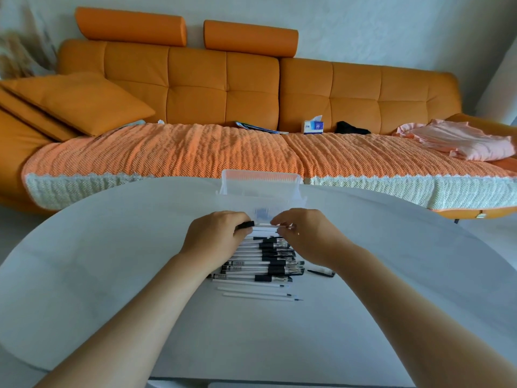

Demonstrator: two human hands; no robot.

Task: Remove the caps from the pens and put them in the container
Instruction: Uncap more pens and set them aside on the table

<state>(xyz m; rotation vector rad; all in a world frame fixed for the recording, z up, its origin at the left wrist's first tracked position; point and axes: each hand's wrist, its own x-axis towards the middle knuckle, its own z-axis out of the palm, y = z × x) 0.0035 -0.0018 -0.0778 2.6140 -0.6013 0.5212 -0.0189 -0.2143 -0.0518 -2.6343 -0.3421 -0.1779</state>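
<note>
— Where is the pen (263, 225) just now?
— Held level above the bench (112, 247) between both hands, just at six o'clock of the container (260, 189).
— And the fingers?
— The left hand (215, 233) has its fingers (237, 218) curled round the pen's black end. The right hand (303, 231) pinches the pale end with narrow fingers (281, 221). Which end bears the cap I cannot say for sure, as it is blurred there.
— The other pens (263, 260)?
— Piled on the bench at six o'clock of the hands, partly under them, all lying three to nine. Three thin white sticks (251, 289) lie just at six o'clock of the pile, and a loose black piece (321, 272) at its three o'clock.
— The container?
— Clear, open on top, near the bench's far edge. Something small and bluish shows through its wall.
— Behind?
— An orange sofa (195, 88), with a tissue box (313, 126) at one o'clock and a pink cloth (461, 141) at two o'clock
</note>
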